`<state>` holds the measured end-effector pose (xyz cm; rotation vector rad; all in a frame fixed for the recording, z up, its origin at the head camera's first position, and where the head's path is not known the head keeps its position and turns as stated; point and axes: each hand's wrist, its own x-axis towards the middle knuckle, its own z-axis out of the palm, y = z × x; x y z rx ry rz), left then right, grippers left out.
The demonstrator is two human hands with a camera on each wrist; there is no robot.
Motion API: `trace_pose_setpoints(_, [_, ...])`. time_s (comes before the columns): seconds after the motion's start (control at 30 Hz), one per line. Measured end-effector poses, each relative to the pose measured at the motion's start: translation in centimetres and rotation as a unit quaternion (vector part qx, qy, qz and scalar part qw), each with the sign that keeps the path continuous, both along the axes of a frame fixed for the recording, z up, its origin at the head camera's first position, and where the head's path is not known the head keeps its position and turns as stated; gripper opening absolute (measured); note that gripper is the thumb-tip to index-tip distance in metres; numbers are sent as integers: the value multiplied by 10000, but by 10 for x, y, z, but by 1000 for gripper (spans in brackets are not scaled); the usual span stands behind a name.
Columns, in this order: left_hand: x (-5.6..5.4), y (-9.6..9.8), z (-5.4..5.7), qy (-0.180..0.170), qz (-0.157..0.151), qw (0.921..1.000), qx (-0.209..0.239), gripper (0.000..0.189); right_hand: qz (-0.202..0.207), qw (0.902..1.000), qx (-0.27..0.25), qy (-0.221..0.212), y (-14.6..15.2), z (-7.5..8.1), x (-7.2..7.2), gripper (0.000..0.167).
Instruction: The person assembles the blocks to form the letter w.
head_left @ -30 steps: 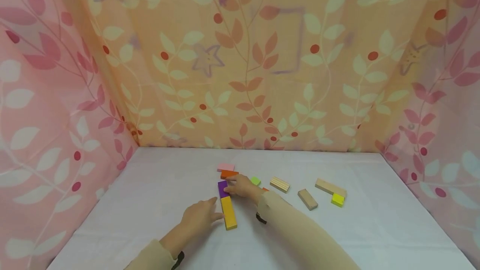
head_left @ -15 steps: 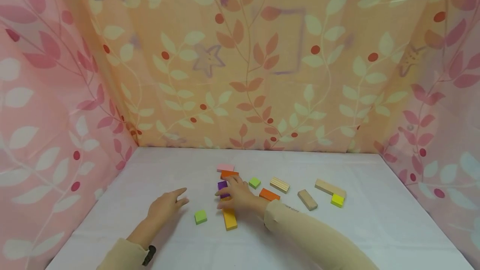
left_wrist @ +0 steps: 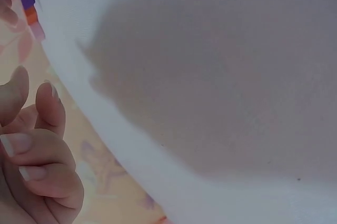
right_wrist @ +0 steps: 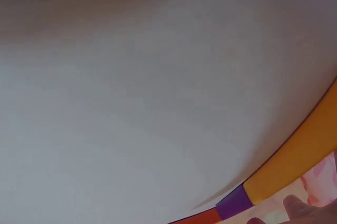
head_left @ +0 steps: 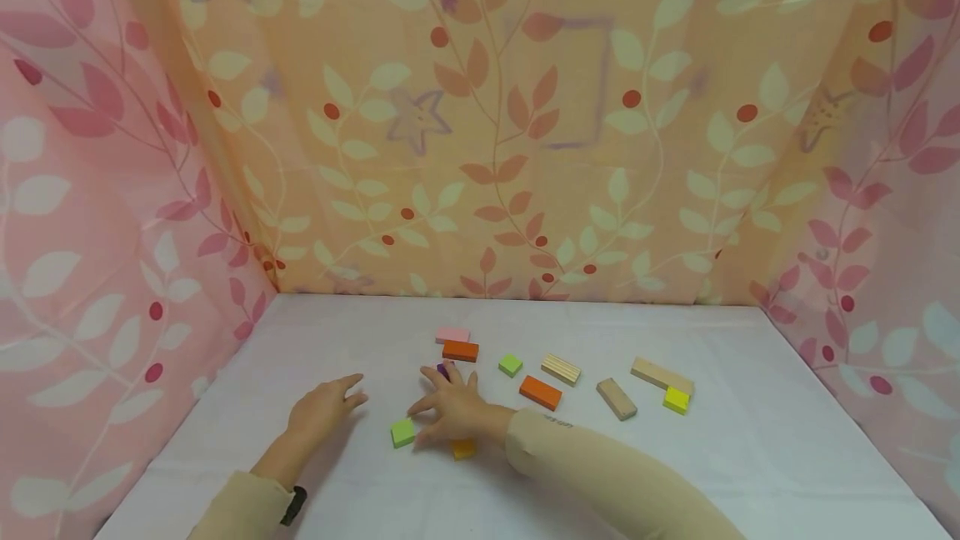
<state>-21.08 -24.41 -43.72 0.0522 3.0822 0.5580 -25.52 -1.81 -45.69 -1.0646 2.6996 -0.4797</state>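
Note:
My right hand reaches left across the row, its fingers spread. It hovers over a purple block and a yellow-orange block, which it partly covers in the head view. Its thumb and index tips are close to the right side of a light green block; whether they touch it I cannot tell. Further left, my left hand is held over the white table with nothing in it, fingers loosely bent, as the left wrist view shows. An orange block and a pink block continue the row away from me.
On the right lie a second green block, another orange block, a ridged wooden block, a plain wooden block, a longer wooden block and a yellow block. Patterned cloth walls enclose the white table.
My left hand has moved left, away from the yellow-orange block, and the light green block has come into view on the table there. My right hand has moved from the purple block toward that green block.

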Motion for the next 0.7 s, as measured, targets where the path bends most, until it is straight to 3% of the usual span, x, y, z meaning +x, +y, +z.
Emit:
trace_pose_setpoints(0.37, [-3,0,-8,-173,44,9998,22,45,28,9998,41,186,-4,0,3,33])
trace_pose_setpoints(0.7, [-6,19,-10,175,-215,9994,194,43,-363,9960,-801,-146,33,8,7,26])
